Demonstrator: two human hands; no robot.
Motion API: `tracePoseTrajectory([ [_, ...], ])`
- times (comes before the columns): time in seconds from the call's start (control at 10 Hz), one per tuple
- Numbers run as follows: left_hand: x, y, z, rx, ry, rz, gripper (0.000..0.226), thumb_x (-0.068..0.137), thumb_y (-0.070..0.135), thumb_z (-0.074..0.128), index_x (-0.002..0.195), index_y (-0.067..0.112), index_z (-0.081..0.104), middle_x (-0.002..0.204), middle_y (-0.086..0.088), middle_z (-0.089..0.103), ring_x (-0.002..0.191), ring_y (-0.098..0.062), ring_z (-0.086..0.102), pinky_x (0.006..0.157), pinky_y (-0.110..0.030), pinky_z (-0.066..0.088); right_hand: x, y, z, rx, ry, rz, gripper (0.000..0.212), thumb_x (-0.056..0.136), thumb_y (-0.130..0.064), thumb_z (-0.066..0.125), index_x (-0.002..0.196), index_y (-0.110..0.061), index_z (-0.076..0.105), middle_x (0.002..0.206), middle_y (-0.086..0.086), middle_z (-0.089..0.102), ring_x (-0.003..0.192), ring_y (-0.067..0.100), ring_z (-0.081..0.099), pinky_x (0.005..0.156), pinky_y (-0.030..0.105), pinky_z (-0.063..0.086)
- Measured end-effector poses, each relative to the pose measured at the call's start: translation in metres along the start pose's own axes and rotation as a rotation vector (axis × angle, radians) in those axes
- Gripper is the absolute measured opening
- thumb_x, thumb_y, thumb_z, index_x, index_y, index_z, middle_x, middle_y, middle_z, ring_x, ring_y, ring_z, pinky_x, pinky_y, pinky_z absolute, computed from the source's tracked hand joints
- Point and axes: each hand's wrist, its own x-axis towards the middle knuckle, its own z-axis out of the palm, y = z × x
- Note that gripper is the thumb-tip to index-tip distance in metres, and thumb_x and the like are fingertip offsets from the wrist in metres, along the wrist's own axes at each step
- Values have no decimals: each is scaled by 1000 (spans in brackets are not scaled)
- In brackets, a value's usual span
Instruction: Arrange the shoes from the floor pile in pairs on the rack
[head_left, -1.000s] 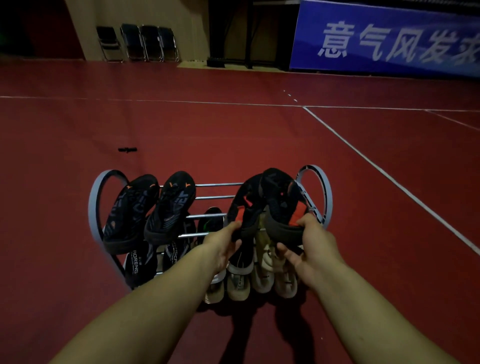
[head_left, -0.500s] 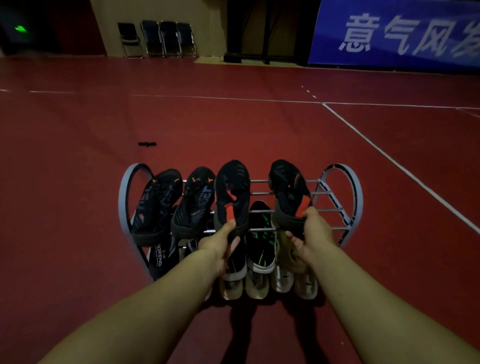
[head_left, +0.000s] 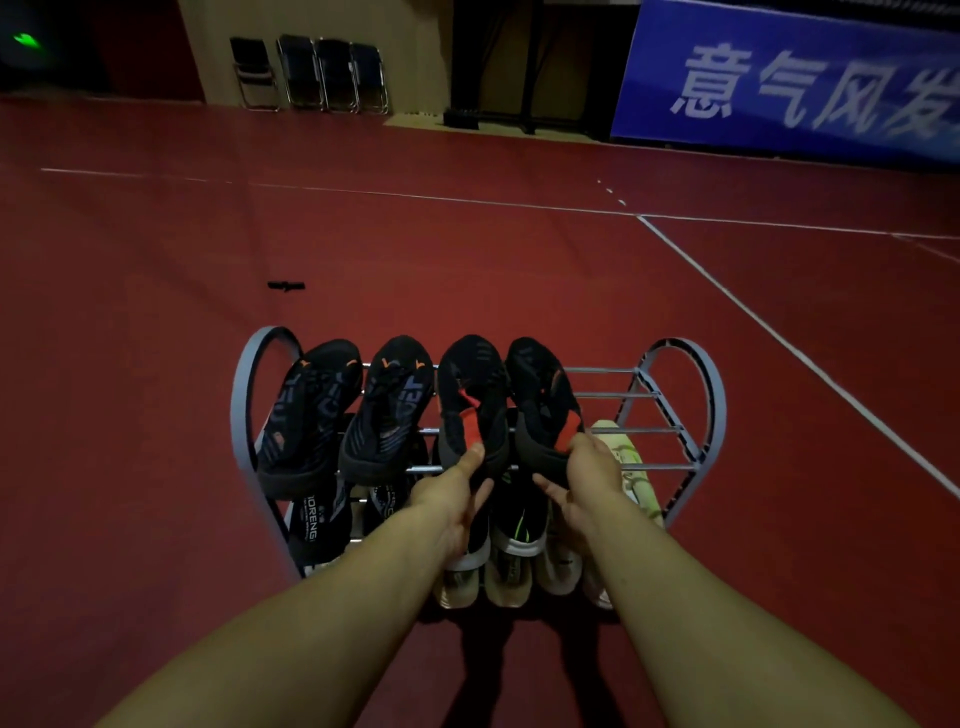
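A grey metal shoe rack (head_left: 688, 415) with rounded ends stands on the red floor. On its top tier lie two dark sneakers with orange marks (head_left: 309, 415) (head_left: 387, 410) at the left. Beside them sit two black shoes with red lining. My left hand (head_left: 457, 493) grips the heel of the left black-and-red shoe (head_left: 470, 384). My right hand (head_left: 589, 478) grips the heel of the right black-and-red shoe (head_left: 537, 389). The lower tiers hold several more shoes: black ones (head_left: 317, 519), a black-and-green one (head_left: 517, 525), pale ones (head_left: 631, 467).
A small black object (head_left: 285, 285) lies on the floor beyond the rack. White court lines (head_left: 779, 332) cross the red floor. Folded chairs (head_left: 311, 73) stand against the far wall beside a blue banner (head_left: 789, 83). The right part of the top tier has bare bars.
Both hands have shifted the two black-and-red shoes leftward along the top tier, and they now lie side by side next to the orange-marked pair.
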Motion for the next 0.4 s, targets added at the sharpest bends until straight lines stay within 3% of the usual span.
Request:
tracePoseTrajectory([
  [0.1, -3, 1, 1, 19, -16, 14, 49, 85, 27, 76, 127, 6, 61, 109, -3, 68, 88, -17, 68, 98, -34, 51, 8, 0, -2, -143, -7, 7, 37, 97, -24, 47, 134, -25, 50, 134, 7, 49, 110, 35, 57, 64, 40, 60],
  [0.2, -15, 2, -8, 243, -58, -48, 42, 96, 45, 56, 119, 10, 61, 103, -7, 67, 85, -21, 64, 80, -33, 55, 42, 15, -15, -482, 112, 41, 82, 70, -65, 46, 140, -24, 41, 136, 12, 41, 104, 36, 53, 65, 38, 53],
  [0.3, -19, 0, -22, 530, -1, -2, 38, 101, 46, 43, 107, 11, 58, 98, -8, 67, 59, -19, 47, 50, -24, 40, -6, -2, -13, -619, 173, -52, 65, 93, -50, 47, 146, -14, 34, 149, 20, 25, 102, 38, 51, 79, 41, 40],
  [0.4, -25, -5, -43, 830, 30, 354, 33, 98, 30, 48, 78, 10, 64, 73, -12, 62, 58, -22, 48, 56, -33, 37, -23, 2, -10, -695, 98, -280, 27, 100, -27, 45, 125, -18, 49, 118, 14, 59, 69, 24, 54, 59, 36, 45],
])
